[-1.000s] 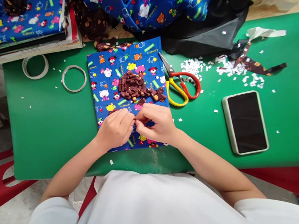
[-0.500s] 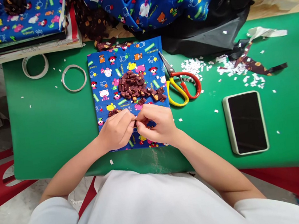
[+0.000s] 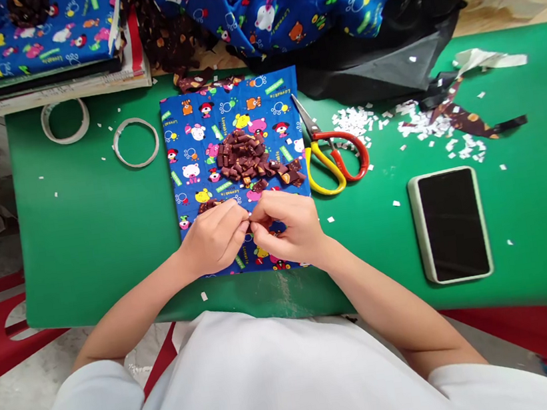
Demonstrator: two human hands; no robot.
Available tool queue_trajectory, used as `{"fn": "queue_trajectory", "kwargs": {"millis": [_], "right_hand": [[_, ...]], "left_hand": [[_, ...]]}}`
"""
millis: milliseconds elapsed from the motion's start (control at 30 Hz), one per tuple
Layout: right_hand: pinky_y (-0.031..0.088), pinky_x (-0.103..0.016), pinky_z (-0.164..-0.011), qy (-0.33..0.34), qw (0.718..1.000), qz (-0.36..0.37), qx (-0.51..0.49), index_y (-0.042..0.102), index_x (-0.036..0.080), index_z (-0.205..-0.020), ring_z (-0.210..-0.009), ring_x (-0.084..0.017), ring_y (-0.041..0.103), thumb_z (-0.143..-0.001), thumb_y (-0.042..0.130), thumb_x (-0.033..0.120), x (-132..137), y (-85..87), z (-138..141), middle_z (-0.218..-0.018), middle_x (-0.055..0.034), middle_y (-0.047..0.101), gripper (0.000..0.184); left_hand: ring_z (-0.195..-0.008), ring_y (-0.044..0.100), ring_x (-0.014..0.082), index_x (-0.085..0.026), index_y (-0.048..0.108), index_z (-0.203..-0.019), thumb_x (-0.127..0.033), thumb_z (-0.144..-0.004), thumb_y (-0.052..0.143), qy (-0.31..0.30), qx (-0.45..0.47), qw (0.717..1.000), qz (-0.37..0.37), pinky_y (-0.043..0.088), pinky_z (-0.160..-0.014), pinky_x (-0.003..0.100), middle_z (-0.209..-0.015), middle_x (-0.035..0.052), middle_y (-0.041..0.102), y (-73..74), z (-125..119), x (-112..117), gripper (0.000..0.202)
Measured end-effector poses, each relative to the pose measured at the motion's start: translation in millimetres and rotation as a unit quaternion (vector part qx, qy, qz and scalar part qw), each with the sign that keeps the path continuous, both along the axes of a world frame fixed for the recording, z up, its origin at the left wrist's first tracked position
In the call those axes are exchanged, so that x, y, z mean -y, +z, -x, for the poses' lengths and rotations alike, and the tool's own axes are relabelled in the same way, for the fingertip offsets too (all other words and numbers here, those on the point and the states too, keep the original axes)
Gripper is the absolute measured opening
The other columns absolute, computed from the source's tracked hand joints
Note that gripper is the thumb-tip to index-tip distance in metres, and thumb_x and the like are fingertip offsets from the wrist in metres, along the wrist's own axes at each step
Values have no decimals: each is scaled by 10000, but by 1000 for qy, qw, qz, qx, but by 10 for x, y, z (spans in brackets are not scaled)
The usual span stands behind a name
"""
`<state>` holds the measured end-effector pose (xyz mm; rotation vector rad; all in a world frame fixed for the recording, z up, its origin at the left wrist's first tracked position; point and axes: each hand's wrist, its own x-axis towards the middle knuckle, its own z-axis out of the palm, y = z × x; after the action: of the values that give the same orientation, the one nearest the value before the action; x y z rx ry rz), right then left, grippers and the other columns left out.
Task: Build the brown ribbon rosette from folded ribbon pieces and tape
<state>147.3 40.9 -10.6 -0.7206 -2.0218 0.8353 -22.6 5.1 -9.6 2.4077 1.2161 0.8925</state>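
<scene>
My left hand (image 3: 214,237) and my right hand (image 3: 288,226) meet fingertip to fingertip over a blue cloth-covered board (image 3: 186,119) printed with cartoon animals. Both are closed in a pinch. Between the tips sits something small and dark, mostly hidden, that I cannot make out. Just beyond my fingers lies a heap of small brown patterned fabric pieces (image 3: 241,155). A few more brown pieces (image 3: 209,205) show beside my left knuckles. Scissors (image 3: 333,163) with one yellow and one red handle lie at the board's right edge.
Two tape rolls (image 3: 136,143) lie on the green table (image 3: 91,242) at left. White paper bits (image 3: 356,120) and a phone (image 3: 452,225) are at right. Stacked books (image 3: 71,87), a black bag (image 3: 367,71) and bunched blue fabric (image 3: 273,10) line the back.
Almost nothing differs. Both hands stay pinched together in the same place, with only a very slight shift of the fingertips and of the whole view.
</scene>
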Motion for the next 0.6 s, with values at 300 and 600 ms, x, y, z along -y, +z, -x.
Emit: {"fn": "queue_trajectory", "kwargs": {"millis": [300,600], "right_hand": [[352,-232,-490,-7,999,-44,10,395,232,-678,-512,-103,387,-749,514,75,6,-44,21,-534,50,430,209],[340,-222,-477,-14,999,-35,20,397,226,-662,-506,-91,398,-765,522,72,28,-51,34,-534,50,449,223]], "left_hand": [[-612,478,141,-196,445,-810,-153,-932,387,8,-51,997,-56,440,-593,249,-663,6,515,-29,6,-7,142],[-580,438,101,-200,432,-738,-90,-883,425,2,40,999,15,386,-565,209,-640,-27,490,-41,-7,-37,182]]}}
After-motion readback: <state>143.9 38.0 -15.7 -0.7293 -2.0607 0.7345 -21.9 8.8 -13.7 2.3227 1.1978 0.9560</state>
